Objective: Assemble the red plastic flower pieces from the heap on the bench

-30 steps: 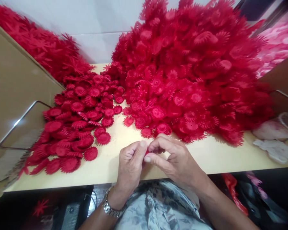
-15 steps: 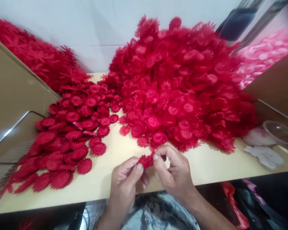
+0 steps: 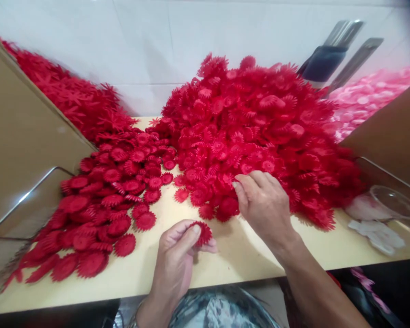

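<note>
My left hand [image 3: 176,250] is closed, its thumb pressing a red fringed flower disc [image 3: 203,233] against the fingers, low over the table front. The disc's toothed edge faces right. My right hand [image 3: 264,207] is at the front of the large heap of red fringed flower discs [image 3: 232,141], thumb and index finger pinched together. Whether a red piece is between those fingertips is hard to make out against the heap. Left of my hands lies a spread of thicker red fringed discs [image 3: 89,232], some apparently stacked.
Red star-shaped pieces [image 3: 71,95] are piled behind the left cardboard panel [image 3: 30,109]. Pink pieces [image 3: 376,98] lie behind the right panel [image 3: 392,123]. A clear plastic tub [image 3: 394,200] and white scraps [image 3: 379,234] sit at the right. Metal tools [image 3: 328,59] lean against the tiled wall.
My right hand has left the red disc in my left hand and moved up and right to the heap. The left hand keeps its disc. The view has shifted slightly.
</note>
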A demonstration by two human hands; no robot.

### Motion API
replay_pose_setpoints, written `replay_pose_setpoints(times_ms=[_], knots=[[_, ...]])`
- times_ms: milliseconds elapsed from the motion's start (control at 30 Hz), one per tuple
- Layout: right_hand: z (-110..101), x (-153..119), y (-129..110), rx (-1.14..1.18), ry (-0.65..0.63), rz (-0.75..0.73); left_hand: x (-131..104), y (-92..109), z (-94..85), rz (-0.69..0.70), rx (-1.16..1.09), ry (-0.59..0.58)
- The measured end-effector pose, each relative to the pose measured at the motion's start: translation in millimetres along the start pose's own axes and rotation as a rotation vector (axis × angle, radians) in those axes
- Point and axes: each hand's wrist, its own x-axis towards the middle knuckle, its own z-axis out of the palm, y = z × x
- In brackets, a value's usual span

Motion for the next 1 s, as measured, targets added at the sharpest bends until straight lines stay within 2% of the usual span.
replay_pose_setpoints(times_ms=[133, 400, 533, 700, 867, 933, 1000], knots=[[-9, -16, -1, 0.256, 0.033, -0.015, 2, -3, 1.7, 0.028, -0.004, 0.017], [-24, -41, -29, 0.783, -0.148, 0.030, 0, -13, 1.1, 0.102, 0.076, 0.067], [-26, -41, -41, 0.889, -0.219, 0.053, -2, -19, 0.6, 0.116, 0.140, 0.053], [-23, -40, -44, 0.932, -0.341, 0.078, -4, -20, -4.0, 0.135, 0.252, -0.027], [-23, -42, -41, 1.005, -0.455, 0.199, -9, -14, -9.1, 0.108, 0.395, -0.129], [-22, -45, -42, 1.022, -0.404, 0.261, -12, -15, -9.3, 0.073, 0.356, -0.149], [-19, -47, -45, 1.001, -0.262, 0.309, -13, -17, -8.8, 0.040, 0.249, -0.133]])
